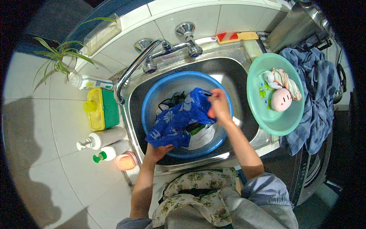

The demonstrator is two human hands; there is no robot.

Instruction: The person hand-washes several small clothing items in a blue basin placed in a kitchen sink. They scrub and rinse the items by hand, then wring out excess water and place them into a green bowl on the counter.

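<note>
A blue cloth (174, 120) with a pale flower print is stretched across the blue plastic basin (151, 86), which stands in the steel sink. At the basin's near left rim, my left hand (159, 152) grips the lower end of the cloth, its fingers partly hidden beneath the fabric. My right hand (220, 106) is blurred and closes on the cloth's upper right end, above the basin's right side. A bright orange patch shows under that hand; whether it is soap or a finger I cannot tell. White fabric (203, 137) and dark garments (174, 100) lie below the cloth.
A chrome faucet (137, 65) arches over the sink's left rim (128, 126). Bottles (107, 137), a soap dish (125, 161) and a yellow-green container (104, 108) line the left. A brush (237, 37) lies behind. Right: a green basin (271, 126) with plush toys, and a checked garment (311, 100).
</note>
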